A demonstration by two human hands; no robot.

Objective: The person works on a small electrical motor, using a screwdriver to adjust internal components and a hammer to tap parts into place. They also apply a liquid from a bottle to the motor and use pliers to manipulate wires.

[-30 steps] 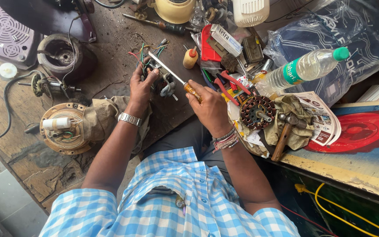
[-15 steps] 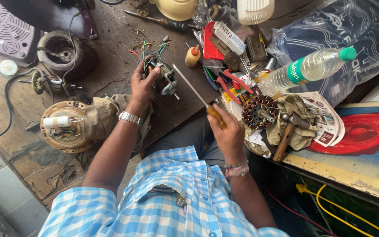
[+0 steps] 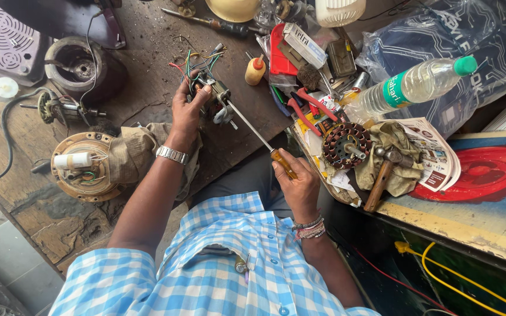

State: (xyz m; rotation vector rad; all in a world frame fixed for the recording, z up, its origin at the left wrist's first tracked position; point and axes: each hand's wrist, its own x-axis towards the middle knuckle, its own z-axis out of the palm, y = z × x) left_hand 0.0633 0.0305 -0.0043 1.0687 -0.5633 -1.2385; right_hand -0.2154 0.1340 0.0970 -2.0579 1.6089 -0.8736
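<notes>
My left hand (image 3: 186, 110) grips a small electric motor part (image 3: 216, 100) with coloured wires fanning out above it, held over the dark wooden bench (image 3: 147, 47). My right hand (image 3: 296, 182) is closed round the orange handle of a long screwdriver (image 3: 253, 130). Its shaft slants up to the left and its tip touches the motor part. A metal watch sits on my left wrist, beaded bands on my right.
A fan motor housing (image 3: 83, 167) on a rag lies at left, a dark pot-shaped casing (image 3: 80, 64) behind it. To the right are a wound stator (image 3: 345, 144), a hammer (image 3: 382, 175), red pliers (image 3: 303, 111), a plastic water bottle (image 3: 417, 82) and a small glue bottle (image 3: 255, 70).
My right hand has drawn back toward my body, sliding from the screwdriver's shaft to its handle. The screwdriver tip now points into the motor part. My left hand stays on the part.
</notes>
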